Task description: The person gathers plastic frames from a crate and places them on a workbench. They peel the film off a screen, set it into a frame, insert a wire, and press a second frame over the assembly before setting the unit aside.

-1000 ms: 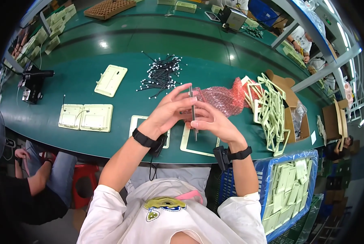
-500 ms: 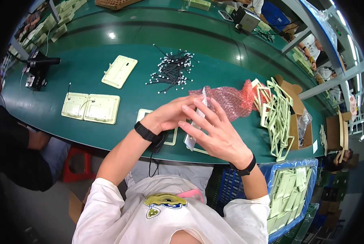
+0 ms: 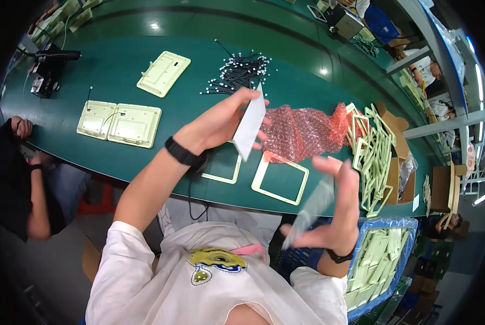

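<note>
My left hand (image 3: 214, 123) is closed on a thin flat white panel (image 3: 250, 123), tilted steeply above the table, its fingertips showing past the far edge. Off to the right and nearer my body, my right hand (image 3: 344, 214) pinches a clear film sheet (image 3: 309, 212); both are smeared by motion. Beneath and between the hands lie a pale green rectangular frame (image 3: 280, 194) and a second frame (image 3: 220, 177), partly hidden by my left wrist. Red bubble wrap (image 3: 304, 130) lies just beyond them.
Black cables with white ends (image 3: 245, 70) are heaped at the back. Left of them lie a pale green cover (image 3: 164, 74) and a joined pair of housings (image 3: 134, 126). Stacked frames (image 3: 373, 162) stand right, above a blue-lined crate (image 3: 410, 225) of parts. A co-worker's arm (image 3: 38, 200) is at left.
My hands have moved apart. The right hand has swung right and toward me with the clear film, now off the panel. The panel stays in my left hand, and the right-hand frame is uncovered.
</note>
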`<state>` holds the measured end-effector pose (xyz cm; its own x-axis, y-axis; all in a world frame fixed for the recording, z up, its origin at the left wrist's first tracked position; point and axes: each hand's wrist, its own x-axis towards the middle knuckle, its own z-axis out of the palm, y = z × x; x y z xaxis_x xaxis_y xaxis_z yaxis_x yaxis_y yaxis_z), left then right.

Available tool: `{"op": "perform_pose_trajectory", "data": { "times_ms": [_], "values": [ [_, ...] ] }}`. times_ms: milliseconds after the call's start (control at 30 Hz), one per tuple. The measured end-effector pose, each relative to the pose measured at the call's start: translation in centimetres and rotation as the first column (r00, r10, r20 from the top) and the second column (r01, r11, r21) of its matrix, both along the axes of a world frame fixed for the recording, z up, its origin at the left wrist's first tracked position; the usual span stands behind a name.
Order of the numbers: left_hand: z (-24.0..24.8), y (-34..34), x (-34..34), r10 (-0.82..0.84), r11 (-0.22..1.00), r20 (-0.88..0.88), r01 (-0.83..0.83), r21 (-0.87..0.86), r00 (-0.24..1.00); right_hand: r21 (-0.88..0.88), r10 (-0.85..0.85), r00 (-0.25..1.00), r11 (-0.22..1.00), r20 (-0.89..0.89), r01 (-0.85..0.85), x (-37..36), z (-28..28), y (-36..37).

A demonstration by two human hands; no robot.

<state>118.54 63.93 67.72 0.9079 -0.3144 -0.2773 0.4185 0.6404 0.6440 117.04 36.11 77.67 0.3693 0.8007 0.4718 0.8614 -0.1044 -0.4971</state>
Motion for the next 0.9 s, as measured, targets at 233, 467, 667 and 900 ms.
{"op": "perform_pose_trajectory", "data": {
  "times_ms": [233, 467, 667, 900],
  "values": [
    [-0.5, -1.8, -6.8, -0.378, 0.708, 0.128, 0.197, 0.679, 0.917, -0.541, -0.107, 0.993, 0.833, 0.041, 0.112, 3.1, -6.6, -1.4],
    [-1.5, -4.9, -9.4, -0.629, 0.302, 0.273, -0.095, 0.949, 0.728, -0.565, -0.074, 0.993, 0.825, -0.091, 0.009, 3.7, -7.7, -0.6],
    [0.5, -5.0, -10.2, -0.674, 0.256, 0.102, 0.102, 0.961, 0.732, -0.494, -0.118, 0.992, 0.866, -0.046, 0.08, 5.8, -8.7, -0.4],
    [1.2, -4.1, -11.5, -0.632, 0.267, 0.074, 0.128, 0.955, 0.772, -0.45, -0.092, 0.992, 0.892, -0.083, 0.045, 4.5, -8.2, 0.2]
  ]
}}
